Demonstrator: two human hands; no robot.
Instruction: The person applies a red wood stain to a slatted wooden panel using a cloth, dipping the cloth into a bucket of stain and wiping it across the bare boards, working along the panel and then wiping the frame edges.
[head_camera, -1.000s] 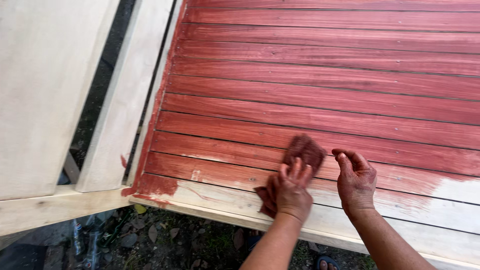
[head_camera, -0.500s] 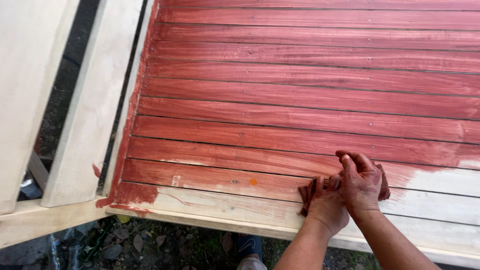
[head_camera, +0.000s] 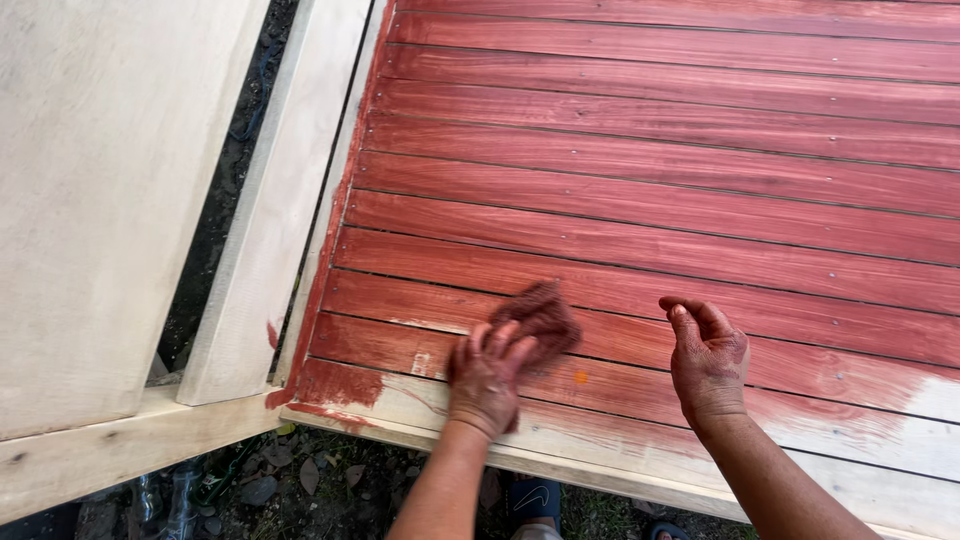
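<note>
Now, left hand: the left hand (head_camera: 487, 375) presses a stain-soaked rag (head_camera: 541, 318) flat on the boards, fingers (head_camera: 503, 340) spread over its near edge.
Right hand: the right hand (head_camera: 708, 358) rests beside it, holding nothing, fingers loosely curled, well apart from the rag.
Rag: dark red-brown, bunched, lying on the second and third slats from the near edge.
Panel: a slatted wooden panel (head_camera: 650, 170), mostly stained red; the nearest slat (head_camera: 860, 470) is partly bare pale wood.
Left side: unstained pale boards (head_camera: 110, 200).

Both forearms are bare, and red stain smears the left hand (head_camera: 487, 375) and right hand (head_camera: 708, 362).
</note>
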